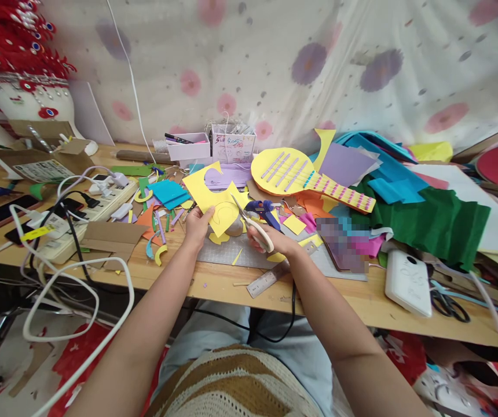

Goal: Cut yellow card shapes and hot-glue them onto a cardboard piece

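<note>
My left hand (197, 227) pinches the lower left edge of a yellow sheet (203, 194), which has a rounded cut-out at its top and a curved line marked on its lower part. In my right hand (270, 240) are scissors with cream handles (260, 233); their blades point up and left, at the sheet's right side. Whether the blades touch the paper is hard to tell. Just beyond my right hand lies a blue glue gun (264, 209). A yellow paper instrument with purple strips (284, 172) rests behind it.
A grey cutting mat (218, 253) and a metal ruler (268, 279) lie in front. Colored scraps surround the hands. Power strip (86, 223) and looping white cables are at left. Green paper (440, 223), a white device (408, 282) and black scissors (449, 305) are at right.
</note>
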`<action>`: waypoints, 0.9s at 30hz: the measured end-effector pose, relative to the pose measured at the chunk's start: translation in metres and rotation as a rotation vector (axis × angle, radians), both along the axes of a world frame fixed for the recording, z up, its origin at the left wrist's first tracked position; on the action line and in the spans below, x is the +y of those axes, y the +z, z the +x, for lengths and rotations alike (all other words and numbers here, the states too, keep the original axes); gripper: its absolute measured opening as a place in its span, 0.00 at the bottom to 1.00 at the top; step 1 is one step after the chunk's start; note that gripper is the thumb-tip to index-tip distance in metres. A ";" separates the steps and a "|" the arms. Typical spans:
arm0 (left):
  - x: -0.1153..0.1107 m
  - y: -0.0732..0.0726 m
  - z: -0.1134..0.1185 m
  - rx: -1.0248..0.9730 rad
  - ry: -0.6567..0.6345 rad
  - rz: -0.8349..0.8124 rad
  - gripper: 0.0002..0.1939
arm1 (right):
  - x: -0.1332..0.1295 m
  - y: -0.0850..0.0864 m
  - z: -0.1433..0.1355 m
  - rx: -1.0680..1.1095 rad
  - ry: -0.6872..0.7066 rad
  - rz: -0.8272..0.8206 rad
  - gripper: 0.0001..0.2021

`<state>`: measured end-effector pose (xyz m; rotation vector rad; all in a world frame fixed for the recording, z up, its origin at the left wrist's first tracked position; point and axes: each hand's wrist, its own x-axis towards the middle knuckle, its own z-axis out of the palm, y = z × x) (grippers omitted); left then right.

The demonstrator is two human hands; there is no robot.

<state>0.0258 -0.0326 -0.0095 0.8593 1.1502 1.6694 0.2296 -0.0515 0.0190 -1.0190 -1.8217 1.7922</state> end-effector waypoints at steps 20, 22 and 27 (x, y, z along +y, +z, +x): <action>-0.003 0.006 -0.003 -0.059 -0.026 -0.036 0.21 | 0.002 0.004 0.009 -0.022 0.077 -0.082 0.25; -0.003 0.005 -0.003 -0.064 -0.035 -0.033 0.21 | 0.002 0.006 0.011 -0.027 0.088 -0.076 0.25; -0.003 0.004 -0.004 -0.058 -0.045 -0.042 0.20 | 0.003 0.009 0.016 -0.053 0.110 -0.057 0.26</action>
